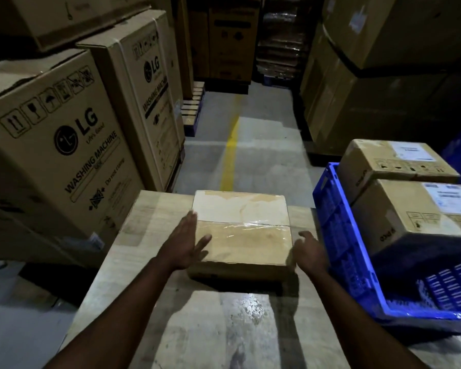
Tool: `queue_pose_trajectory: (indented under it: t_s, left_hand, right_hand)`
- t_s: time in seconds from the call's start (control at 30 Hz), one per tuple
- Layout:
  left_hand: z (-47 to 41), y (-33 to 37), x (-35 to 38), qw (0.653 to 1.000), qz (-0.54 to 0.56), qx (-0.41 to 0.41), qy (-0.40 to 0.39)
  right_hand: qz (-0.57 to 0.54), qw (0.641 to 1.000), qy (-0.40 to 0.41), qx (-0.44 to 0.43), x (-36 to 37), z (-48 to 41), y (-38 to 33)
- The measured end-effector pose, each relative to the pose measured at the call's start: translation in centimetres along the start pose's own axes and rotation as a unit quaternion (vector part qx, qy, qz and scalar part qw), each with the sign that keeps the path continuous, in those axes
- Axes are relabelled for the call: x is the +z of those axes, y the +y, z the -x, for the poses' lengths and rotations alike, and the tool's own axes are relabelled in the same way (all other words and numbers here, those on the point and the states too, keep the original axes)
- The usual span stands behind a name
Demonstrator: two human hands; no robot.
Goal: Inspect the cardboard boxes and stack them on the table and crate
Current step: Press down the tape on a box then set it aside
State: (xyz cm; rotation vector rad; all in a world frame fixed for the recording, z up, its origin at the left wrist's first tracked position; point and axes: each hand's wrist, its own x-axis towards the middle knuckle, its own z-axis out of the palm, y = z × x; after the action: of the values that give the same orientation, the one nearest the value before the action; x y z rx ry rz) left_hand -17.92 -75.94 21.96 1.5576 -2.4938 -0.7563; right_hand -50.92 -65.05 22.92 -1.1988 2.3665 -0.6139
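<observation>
1. Warehouse table (210,328) carries the taped box (240,235) between our hands.
2. Our left hand (188,243) presses flat-fingered on its left edge; our right hand (310,251) sits loose beside it, gripping nothing.
3. We judge the box is being squared up; next comes fetching another.
4. Left of our left hand, cartons (64,145) read "LG WASHING MACHINE".

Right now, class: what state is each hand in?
Left hand: open, flat against the taped box.
Right hand: at the box's right edge; cannot be told.
</observation>
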Motion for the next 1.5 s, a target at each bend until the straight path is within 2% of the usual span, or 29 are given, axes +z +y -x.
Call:
queue_pose_trajectory:
  t_s: [0.07,0.13,0.2,0.4,0.53,0.67,0.87,0.97,1.07,1.17,1.3,1.43,1.5]
  left_hand:
    - [-0.9,1.4,0.9,0.998,-0.048,0.036,-0.011]
    - [-1.3,2.2,2.2,0.996,-0.064,0.042,-0.039]
    - [-1.2,2.7,3.4,0.994,-0.088,0.030,-0.062]
    - [-1.8,2.9,3.4,0.990,-0.119,0.026,-0.069]
    - [-2.2,2.3,2.8,0.992,-0.119,0.006,-0.037]
    - [-2.4,1.3,2.8,0.990,-0.132,-0.028,-0.039]
    - [-2.7,0.8,2.5,0.990,-0.126,-0.021,-0.055]
    - [-2.2,-0.4,2.4,0.994,-0.106,-0.012,-0.037]
    - [-0.6,-1.4,2.6,0.997,-0.047,-0.062,0.005]
    - [-0.2,-1.7,3.2,0.997,0.048,-0.062,0.016]
    - [-0.4,-2.0,2.9,0.984,0.170,-0.047,0.003]
    - [0.4,-1.3,2.7,0.981,0.166,-0.096,-0.016]
    - [0.9,-2.0,2.6,0.981,0.163,-0.103,-0.001]
  right_hand:
    - [0.071,0.989,0.001,-0.129,1.3,-0.3,-1.5]
    - [0.167,0.964,-0.076,-0.192,3.6,-0.4,-2.0]
    - [0.209,0.953,-0.126,-0.177,5.2,0.0,-2.1]
    - [0.223,0.949,-0.130,-0.183,4.9,-0.1,-2.1]
    - [0.198,0.957,-0.077,-0.199,4.9,-0.7,-3.3]
    - [0.226,0.946,-0.124,-0.197,5.1,-2.6,-3.3]
    - [0.250,0.937,-0.151,-0.192,5.2,-3.4,-2.9]
    - [0.219,0.944,-0.151,-0.194,4.7,-3.5,-2.8]
    - [0.160,0.969,-0.121,-0.142,3.7,-3.3,-0.8]
    - [0.090,0.983,-0.143,-0.064,3.3,-2.5,1.3]
    - [0.037,0.985,-0.162,-0.050,3.2,-2.2,0.8]
    - [-0.054,0.982,-0.180,0.030,3.1,-1.8,0.1]
    - [-0.091,0.982,-0.163,0.024,3.0,-1.5,0.6]
